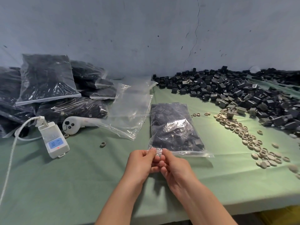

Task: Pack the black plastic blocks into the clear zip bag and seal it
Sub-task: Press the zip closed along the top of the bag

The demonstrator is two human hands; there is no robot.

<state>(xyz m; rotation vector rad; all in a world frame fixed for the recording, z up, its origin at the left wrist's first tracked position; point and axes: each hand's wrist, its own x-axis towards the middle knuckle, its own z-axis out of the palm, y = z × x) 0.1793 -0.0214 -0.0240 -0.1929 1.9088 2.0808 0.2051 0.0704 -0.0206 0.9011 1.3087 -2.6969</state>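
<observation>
Bag [175, 127] packed with blocks [168, 114], flat on table [81, 176], long axis pointing away, zip end nearest. Left hand [141, 161] and right hand [175, 164] side by side, pinching zip edge's left corner.

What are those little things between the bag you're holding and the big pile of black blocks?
Small beige rings, strewn over the green cloth, shown in the head view.
</observation>
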